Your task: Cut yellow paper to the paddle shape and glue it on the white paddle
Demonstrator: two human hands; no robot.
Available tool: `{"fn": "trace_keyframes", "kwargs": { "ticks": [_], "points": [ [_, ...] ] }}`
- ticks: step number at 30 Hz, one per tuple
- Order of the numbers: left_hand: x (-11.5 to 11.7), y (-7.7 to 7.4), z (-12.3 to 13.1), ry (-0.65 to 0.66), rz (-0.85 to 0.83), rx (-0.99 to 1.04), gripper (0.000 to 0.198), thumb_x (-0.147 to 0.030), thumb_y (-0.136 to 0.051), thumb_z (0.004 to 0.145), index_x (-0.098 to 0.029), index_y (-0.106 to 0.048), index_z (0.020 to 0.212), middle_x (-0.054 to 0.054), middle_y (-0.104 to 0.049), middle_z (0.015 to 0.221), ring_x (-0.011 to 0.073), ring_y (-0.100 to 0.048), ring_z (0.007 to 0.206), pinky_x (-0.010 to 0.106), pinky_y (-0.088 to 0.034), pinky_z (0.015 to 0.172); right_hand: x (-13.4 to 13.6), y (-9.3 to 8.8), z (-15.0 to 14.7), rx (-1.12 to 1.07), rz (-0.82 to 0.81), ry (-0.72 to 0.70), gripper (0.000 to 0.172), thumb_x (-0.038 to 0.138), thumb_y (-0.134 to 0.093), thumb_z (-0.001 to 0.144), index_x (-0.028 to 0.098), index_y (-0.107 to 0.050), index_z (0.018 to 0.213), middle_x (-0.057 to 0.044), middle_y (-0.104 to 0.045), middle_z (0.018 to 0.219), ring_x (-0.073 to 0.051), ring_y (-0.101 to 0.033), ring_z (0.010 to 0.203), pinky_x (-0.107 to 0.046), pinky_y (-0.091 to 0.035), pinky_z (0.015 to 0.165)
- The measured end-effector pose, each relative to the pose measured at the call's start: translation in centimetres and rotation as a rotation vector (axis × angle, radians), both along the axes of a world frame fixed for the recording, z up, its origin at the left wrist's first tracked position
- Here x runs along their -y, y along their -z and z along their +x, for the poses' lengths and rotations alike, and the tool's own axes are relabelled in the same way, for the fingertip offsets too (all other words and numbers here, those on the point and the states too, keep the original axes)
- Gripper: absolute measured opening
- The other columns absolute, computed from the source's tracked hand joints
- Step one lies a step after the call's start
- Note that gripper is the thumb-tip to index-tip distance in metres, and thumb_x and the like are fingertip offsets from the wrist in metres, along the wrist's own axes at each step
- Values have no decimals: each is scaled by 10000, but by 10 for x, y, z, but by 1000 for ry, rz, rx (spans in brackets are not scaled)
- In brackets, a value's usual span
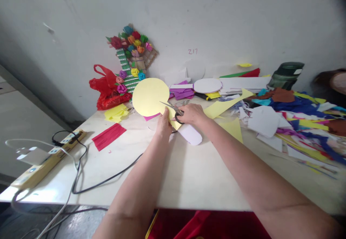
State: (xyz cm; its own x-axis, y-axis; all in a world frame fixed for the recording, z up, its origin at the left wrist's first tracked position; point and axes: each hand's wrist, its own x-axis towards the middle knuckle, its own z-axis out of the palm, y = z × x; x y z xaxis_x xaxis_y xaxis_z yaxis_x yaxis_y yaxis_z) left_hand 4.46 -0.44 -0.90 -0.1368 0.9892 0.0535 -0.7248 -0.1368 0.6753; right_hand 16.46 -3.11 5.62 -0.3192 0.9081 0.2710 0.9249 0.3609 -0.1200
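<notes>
My left hand (163, 123) is closed on a pale yellow paper cutout (150, 97), which has a large round part and a narrower tail. In my right hand (192, 113) is a pair of scissors (178, 112) with black handles. Their blades point left and lie across the yellow paper close to my left thumb. Below my right hand, a white paper strip with a rounded end (192, 135) lies on the table. Yellow paper offcuts (225, 104) sit just right of my right hand, partly behind my forearm.
A power strip (51, 158) with cables runs along the table's left side. Red crepe paper (109, 136) and a red plastic bag (108, 88) lie left. Paper flowers (132, 44) lean on the wall. Coloured scraps (305, 120) and a dark green bottle (286, 75) are at right.
</notes>
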Motion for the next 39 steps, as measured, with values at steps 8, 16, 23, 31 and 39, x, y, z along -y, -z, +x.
{"fn": "trace_keyframes", "kwargs": {
  "ticks": [8,16,23,31,39],
  "points": [
    [-1,0,-2,-15,18,1,176,-266,-565,797,-128,-606,899,89,-678,873,208,-645,843,364,-467,866,1,1,-1,12,26,-5,480,604,-444,717,239,-661,942,-89,-673,930,-252,-597,886,-318,-410,693],
    [-2,2,-3,-28,48,0,152,-250,-563,799,-127,-608,876,79,-680,855,186,-647,803,340,-478,852,2,0,-2,11,30,-8,476,605,-439,728,235,-662,928,-84,-676,901,-237,-601,868,-296,-404,675],
    [0,-2,-2,-50,-16,8,154,-252,-569,795,-127,-613,873,96,-679,862,203,-637,878,335,-463,872,4,0,-1,29,29,-7,477,608,-442,724,241,-658,938,-88,-674,915,-246,-600,870,-311,-408,680],
    [2,-6,-4,-83,-31,16,139,-224,-538,813,-127,-596,894,82,-680,849,198,-641,860,337,-464,873,3,1,-2,46,7,-2,485,600,-472,709,235,-656,969,-95,-669,940,-251,-593,891,-321,-402,715],
    [0,-9,-8,-136,-58,21,131,-226,-517,828,-132,-587,886,72,-678,804,187,-648,820,328,-482,844,5,1,-3,45,37,-8,466,579,-502,700,221,-657,955,-94,-674,921,-238,-597,867,-297,-389,687]
  ]
}}
